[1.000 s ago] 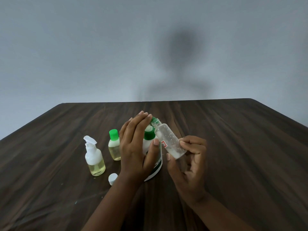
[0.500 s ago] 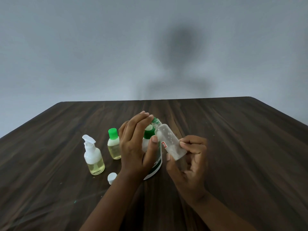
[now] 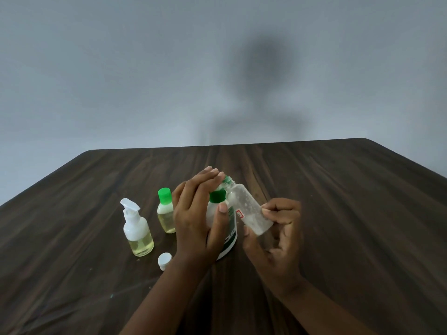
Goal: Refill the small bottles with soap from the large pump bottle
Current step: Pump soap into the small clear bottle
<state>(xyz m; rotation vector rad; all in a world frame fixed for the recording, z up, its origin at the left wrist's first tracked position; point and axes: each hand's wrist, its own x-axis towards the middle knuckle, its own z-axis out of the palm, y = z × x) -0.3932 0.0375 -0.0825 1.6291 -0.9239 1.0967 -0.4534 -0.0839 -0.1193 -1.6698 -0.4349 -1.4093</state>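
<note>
Label (image 3: 239, 213) illegible, right hand (image 3: 278, 245) holds tilted small bottle (image 3: 248, 209)

I log: one dark wood-grain counter (image 3: 338, 213); one plain grey wall (image 3: 96, 68) behind its far edge, bearing a blurred dark shadow (image 3: 261, 68).

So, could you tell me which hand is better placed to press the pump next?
Left: the left hand lies over the large pump bottle, while the right hand holds the clear bottle tilted at its nozzle.
</note>
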